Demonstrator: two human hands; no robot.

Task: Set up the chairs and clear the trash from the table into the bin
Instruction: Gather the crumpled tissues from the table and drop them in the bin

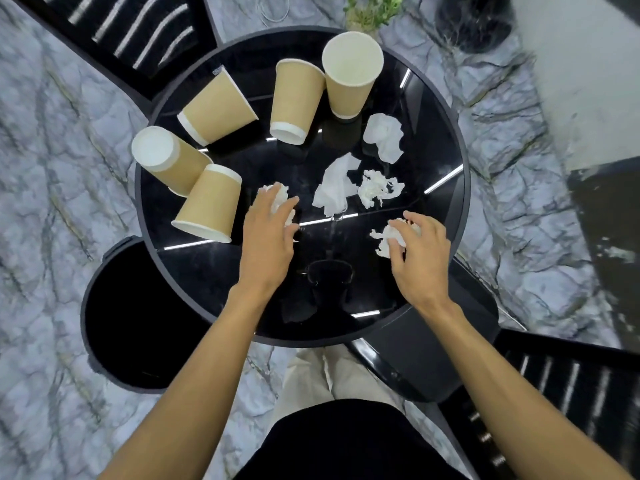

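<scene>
Both hands are down on the round black counter. The left hand lies on a crumpled tissue, fingers loosely spread over it; the right hand curls its fingers around another tissue wad. Three loose tissues lie mid-counter. Five paper cups stand behind, one mouth up, the rest rim down. The black bin sits lower left on a marble floor, chairs alongside.

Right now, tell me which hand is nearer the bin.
Left. The left hand is over the table's near-left part, just above the bin; the right hand is across the table, on a crumpled tissue.
</scene>
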